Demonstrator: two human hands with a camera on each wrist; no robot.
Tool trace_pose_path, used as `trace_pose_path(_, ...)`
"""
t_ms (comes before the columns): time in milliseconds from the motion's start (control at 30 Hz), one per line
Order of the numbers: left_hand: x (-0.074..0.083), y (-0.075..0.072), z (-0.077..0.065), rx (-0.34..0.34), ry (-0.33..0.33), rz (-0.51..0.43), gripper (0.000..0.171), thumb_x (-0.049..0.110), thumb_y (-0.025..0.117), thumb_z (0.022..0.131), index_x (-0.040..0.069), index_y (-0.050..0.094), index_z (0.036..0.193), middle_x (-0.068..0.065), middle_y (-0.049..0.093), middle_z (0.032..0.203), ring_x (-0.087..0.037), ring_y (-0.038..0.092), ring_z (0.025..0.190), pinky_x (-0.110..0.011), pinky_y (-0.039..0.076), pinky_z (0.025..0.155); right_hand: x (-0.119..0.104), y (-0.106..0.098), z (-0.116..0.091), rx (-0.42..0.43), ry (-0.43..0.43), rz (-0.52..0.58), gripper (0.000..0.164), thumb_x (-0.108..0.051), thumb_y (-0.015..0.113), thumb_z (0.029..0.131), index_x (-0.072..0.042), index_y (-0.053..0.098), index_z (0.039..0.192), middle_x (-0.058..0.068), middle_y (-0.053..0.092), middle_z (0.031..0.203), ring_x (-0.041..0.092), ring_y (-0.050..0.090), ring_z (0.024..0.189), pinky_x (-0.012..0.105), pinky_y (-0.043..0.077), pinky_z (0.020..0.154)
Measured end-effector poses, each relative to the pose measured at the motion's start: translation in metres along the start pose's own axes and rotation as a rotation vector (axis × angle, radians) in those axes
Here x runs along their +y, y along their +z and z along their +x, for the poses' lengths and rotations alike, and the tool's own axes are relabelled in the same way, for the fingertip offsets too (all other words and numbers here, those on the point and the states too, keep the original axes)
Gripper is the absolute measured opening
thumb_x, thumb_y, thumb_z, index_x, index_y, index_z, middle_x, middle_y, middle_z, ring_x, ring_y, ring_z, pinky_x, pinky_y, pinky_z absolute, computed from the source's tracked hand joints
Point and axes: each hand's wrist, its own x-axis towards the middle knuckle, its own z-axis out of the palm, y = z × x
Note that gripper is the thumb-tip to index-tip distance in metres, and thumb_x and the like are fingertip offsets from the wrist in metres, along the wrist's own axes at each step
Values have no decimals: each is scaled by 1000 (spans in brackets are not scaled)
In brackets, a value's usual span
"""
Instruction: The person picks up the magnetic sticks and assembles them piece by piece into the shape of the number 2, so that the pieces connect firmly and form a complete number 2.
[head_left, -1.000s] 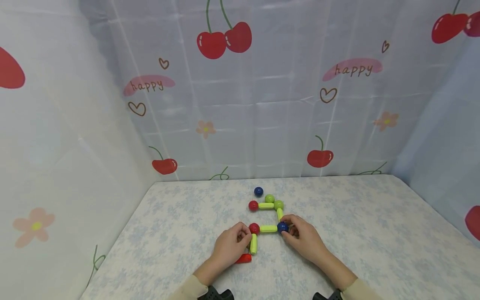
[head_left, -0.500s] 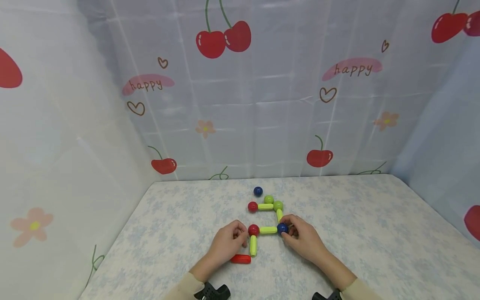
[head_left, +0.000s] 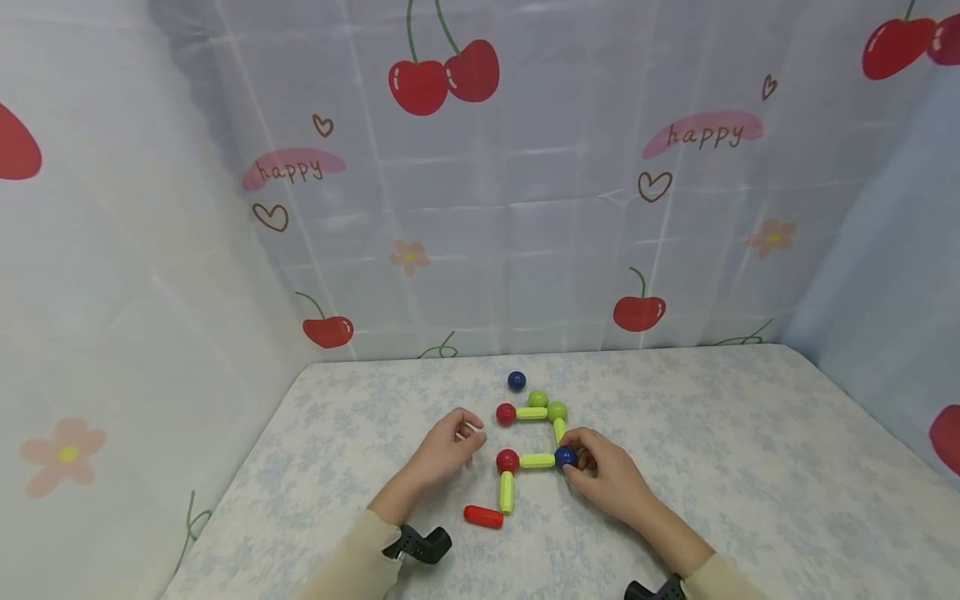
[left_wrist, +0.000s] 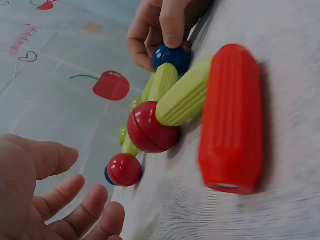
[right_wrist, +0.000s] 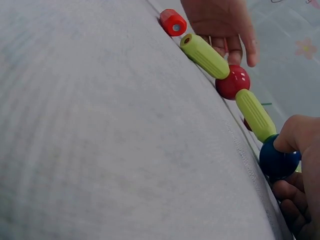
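My right hand (head_left: pixel 607 477) pinches a blue ball (head_left: pixel 566 457) at a corner of a chain of balls and sticks on the table. From that ball a yellow-green stick (head_left: pixel 537 461) runs left to a red ball (head_left: pixel 507 461), and a second yellow-green stick (head_left: pixel 507 493) comes from the red ball toward me. My left hand (head_left: pixel 444 447) is off to the left of the chain, fingers loosely bent and holding nothing; the left wrist view shows them spread apart. A red stick (left_wrist: pixel 231 120) lies by the free end of the near yellow-green stick; whether they touch is unclear.
Farther back, a yellow-green stick (head_left: pixel 532 413) joins another red ball (head_left: pixel 506 414) to a green ball (head_left: pixel 557 411). A second green ball (head_left: pixel 537 399) sits against it, and a loose blue ball (head_left: pixel 517 381) lies behind. A printed curtain (head_left: pixel 525 233) rises at the table's back edge.
My left hand has drawn away from the near red ball, up and to the left, and its fingers have loosened. The red stick is now fully uncovered. My right hand stays on the blue ball.
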Motion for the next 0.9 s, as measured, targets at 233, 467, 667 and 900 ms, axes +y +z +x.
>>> trace_pose_path(233, 13, 2, 44, 87, -14, 17, 19, 27, 63, 98, 20, 63, 116, -6, 65, 116, -20, 58, 102, -33, 51, 81, 2, -1, -1, -8, 7, 7, 31, -14, 74, 85, -20, 63, 114, -6, 65, 101, 4, 54, 78, 22, 47, 71)
trace_pose_path(467, 19, 13, 76, 15, -44, -53, 25, 29, 61, 100, 18, 66, 122, -9, 64, 127, -25, 59, 117, -47, 50, 100, 1, 0, -2, -12, 11, 9, 32, -15, 74, 86, -21, 63, 115, -7, 64, 103, 4, 54, 79, 22, 47, 71)
trace_pose_path(667, 24, 24, 91, -42, -78, -36, 26, 31, 62, 99, 19, 67, 122, -10, 62, 131, -25, 59, 118, -45, 48, 102, 0, 0, -1, -25, 29, 2, 33, -16, 74, 86, -22, 63, 116, -7, 64, 103, 5, 54, 79, 22, 46, 71)
trace_pose_path(900, 31, 37, 96, -109, -71, -21, 29, 31, 62, 100, 22, 69, 126, -9, 63, 133, -23, 60, 117, -41, 49, 100, 0, 1, 0, -32, 29, -8, 34, -17, 75, 87, -24, 62, 118, -8, 63, 103, 4, 53, 79, 23, 46, 71)
